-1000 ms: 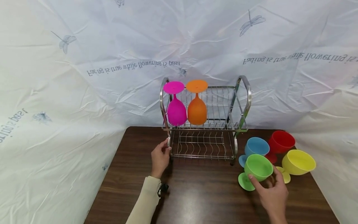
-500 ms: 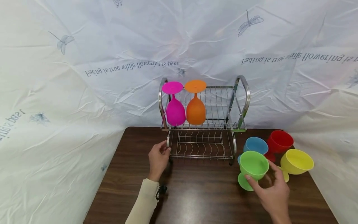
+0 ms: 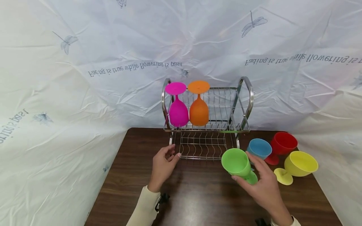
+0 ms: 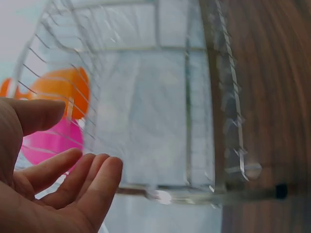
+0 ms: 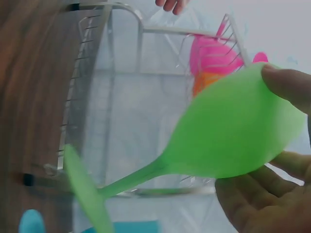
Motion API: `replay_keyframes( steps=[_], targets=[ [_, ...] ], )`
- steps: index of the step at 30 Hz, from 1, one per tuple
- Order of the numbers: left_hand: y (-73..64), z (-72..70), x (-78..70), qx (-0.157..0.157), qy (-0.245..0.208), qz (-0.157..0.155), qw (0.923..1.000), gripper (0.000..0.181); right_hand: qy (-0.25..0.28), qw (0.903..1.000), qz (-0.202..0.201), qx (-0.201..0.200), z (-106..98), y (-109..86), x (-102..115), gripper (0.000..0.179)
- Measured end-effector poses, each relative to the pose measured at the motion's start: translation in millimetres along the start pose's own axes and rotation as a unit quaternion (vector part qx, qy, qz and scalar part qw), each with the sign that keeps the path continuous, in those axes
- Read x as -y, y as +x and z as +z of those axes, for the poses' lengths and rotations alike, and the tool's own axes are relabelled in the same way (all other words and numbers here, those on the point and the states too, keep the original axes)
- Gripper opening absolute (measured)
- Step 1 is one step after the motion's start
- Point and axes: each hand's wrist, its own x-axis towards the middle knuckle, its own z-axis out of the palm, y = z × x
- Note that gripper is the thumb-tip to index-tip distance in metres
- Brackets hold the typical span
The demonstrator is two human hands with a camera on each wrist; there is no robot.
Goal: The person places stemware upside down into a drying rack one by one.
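Two seem done: pink goblet [image 3: 178, 114] and orange goblet [image 3: 199, 113] stand inverted on the rack [image 3: 209, 131]; the right hand [image 3: 264, 183] grips the green goblet [image 3: 236, 164] in front, the relaxed left hand [image 3: 163, 164] holds nothing, and blue goblet [image 3: 259, 149], red goblet [image 3: 283, 143] and yellow goblet [image 3: 300, 164] remain on the bench [image 3: 198, 194]

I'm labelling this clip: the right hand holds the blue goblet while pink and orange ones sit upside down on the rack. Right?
Not blue: the right hand holds the green goblet, as the head view shows; the rest is right.

Upper tier [image 3: 223, 129] free rightward; magenta goblet [image 3: 178, 113], orange goblet [image 3: 199, 113] block left.
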Motion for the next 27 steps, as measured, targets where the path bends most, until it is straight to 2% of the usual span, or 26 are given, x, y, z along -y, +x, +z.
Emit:
replay_keyframes(
  steps=[7, 15, 21, 27],
  targets=[
    [-17.1, -0.4, -33.4, 0.083, -0.055, 0.001, 0.995, 0.049, -0.048, 0.9935, -0.085, 0.057, 1, 13.0, 24, 0.098],
    [-31.6, 11.0, -59.6, 0.151, -0.082, 0.03, 0.9846, 0.06, -0.105, 0.971, -0.185, 0.108, 9, 24.4, 42, 0.099],
    [-36.7, 17.4, -71.3, 0.181, -0.092, 0.049, 0.9779, 0.075, -0.136, 0.9564, -0.223, 0.131, 16, 29.3, 52, 0.096],
    [-38.3, 21.9, -77.0, 0.205, -0.071, 0.059, 0.9744, 0.09, -0.147, 0.9452, -0.255, 0.141, 25, 29.2, 59, 0.091]
  ],
)
